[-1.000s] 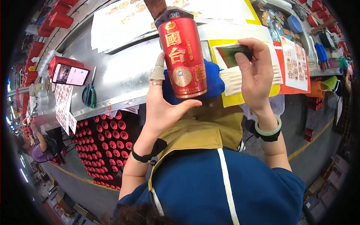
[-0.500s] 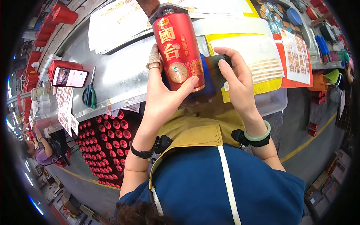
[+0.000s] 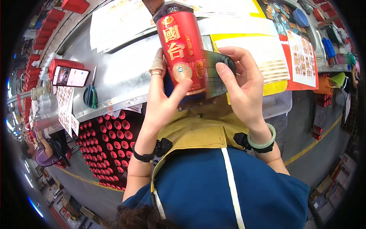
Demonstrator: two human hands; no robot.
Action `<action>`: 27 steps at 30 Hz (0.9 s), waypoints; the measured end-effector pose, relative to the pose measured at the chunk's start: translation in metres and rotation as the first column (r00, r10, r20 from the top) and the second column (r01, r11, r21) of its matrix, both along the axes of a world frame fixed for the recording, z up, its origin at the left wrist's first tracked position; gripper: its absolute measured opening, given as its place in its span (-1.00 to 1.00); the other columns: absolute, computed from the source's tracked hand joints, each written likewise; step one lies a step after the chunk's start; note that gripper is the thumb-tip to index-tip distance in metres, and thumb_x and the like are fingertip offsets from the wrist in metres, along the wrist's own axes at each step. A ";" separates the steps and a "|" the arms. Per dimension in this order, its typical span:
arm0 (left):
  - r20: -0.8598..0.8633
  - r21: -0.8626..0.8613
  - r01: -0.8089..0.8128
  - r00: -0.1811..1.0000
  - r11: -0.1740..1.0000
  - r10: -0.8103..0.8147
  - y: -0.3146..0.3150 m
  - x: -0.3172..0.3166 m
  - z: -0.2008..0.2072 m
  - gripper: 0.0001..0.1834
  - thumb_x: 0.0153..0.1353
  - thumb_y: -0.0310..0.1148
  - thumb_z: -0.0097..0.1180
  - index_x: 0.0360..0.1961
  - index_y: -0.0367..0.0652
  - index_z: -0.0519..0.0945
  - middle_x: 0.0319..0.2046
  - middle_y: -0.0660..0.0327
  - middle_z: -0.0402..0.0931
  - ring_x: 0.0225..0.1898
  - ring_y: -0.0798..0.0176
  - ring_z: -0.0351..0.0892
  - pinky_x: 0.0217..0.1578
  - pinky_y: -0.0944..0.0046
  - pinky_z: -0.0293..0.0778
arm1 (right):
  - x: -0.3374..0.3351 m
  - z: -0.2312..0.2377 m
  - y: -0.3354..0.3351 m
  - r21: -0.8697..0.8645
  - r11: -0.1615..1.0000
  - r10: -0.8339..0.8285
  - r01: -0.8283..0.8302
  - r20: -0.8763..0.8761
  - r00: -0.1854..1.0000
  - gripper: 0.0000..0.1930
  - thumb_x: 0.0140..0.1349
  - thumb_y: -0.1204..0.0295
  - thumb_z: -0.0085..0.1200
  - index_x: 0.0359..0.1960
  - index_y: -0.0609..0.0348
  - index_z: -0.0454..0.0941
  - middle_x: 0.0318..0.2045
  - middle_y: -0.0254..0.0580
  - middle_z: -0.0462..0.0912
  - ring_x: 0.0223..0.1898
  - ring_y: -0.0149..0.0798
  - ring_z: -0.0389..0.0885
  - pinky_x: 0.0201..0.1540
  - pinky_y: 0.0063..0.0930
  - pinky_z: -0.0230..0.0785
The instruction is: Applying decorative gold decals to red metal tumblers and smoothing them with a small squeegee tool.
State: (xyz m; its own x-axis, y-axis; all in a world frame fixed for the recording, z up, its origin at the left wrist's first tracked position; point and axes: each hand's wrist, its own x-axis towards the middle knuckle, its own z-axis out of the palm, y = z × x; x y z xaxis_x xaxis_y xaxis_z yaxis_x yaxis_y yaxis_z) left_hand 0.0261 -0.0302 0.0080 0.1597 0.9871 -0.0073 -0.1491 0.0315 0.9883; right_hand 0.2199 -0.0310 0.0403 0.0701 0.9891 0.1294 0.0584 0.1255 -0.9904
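Note:
A red bottle (image 3: 189, 42) with gold lettering and a round gold emblem lies tilted in front of me, its neck toward a dark metal holder (image 3: 171, 8) at the far side. Along its left side my left hand (image 3: 162, 91) grips it, thumb on the lower front; one finger wears a beige cover. My right hand (image 3: 244, 82) pinches a dark translucent scraper (image 3: 216, 72), whose edge presses on the bottle's right side. Fingertips behind the bottle and scraper are hidden.
On the metal table are a phone (image 3: 71, 76) leaning on a red object, scissors (image 3: 90, 95), white sheets (image 3: 114, 28) and yellow-backed sheets (image 3: 249, 57). Gold-printed labels (image 3: 301, 57) lie on red at right. Several red bottles (image 3: 110, 147) are stacked below; another person (image 3: 44, 150) is at far left.
The scraper in my right hand has moved left and turned, from beside the bottle onto its right side. My left thumb has shifted slightly left; the bottle stays nearly in place.

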 end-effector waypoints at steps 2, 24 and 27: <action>-0.177 0.035 -0.005 0.984 0.999 0.011 -0.002 0.001 -0.002 0.00 0.31 -0.36 0.32 0.55 -0.42 -0.09 0.45 -0.10 0.15 0.47 0.10 0.17 0.44 0.11 0.12 | 0.001 -0.002 0.002 0.005 1.000 0.002 -0.002 -0.009 1.000 -0.74 0.38 0.58 0.14 0.07 0.31 0.54 -0.18 -0.27 0.65 -0.23 -0.53 0.58 -0.17 -0.64 0.48; -0.130 0.027 -0.040 0.991 0.999 0.043 -0.004 0.007 0.000 0.06 0.30 -0.33 0.33 0.55 -0.42 -0.17 0.46 -0.12 0.12 0.48 0.10 0.15 0.44 0.10 0.14 | -0.005 -0.006 0.001 0.025 0.998 -0.055 0.054 0.057 0.997 -0.77 0.31 0.57 0.18 -0.01 0.29 0.59 -0.27 -0.22 0.66 -0.39 -0.46 0.55 -0.29 -0.54 0.43; 0.030 0.019 -0.065 0.997 0.998 0.064 -0.008 -0.002 -0.009 -0.21 0.57 -0.21 -0.12 0.60 -0.25 -0.21 0.52 -0.13 0.04 0.49 0.07 0.16 0.47 0.06 0.10 | -0.016 0.000 -0.001 0.036 0.999 -0.032 0.027 0.153 0.988 -0.76 0.23 0.58 0.23 -0.06 0.21 0.62 -0.29 -0.19 0.64 -0.42 -0.39 0.54 -0.34 -0.48 0.38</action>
State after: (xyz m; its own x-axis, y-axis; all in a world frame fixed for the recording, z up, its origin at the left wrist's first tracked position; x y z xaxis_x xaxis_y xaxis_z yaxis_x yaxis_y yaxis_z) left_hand 0.0241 -0.0380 -0.0009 0.0958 0.9953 0.0159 -0.1794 0.0016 0.9838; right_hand 0.2043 -0.0318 0.0403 0.0759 0.9818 0.1739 0.2137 0.1544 -0.9646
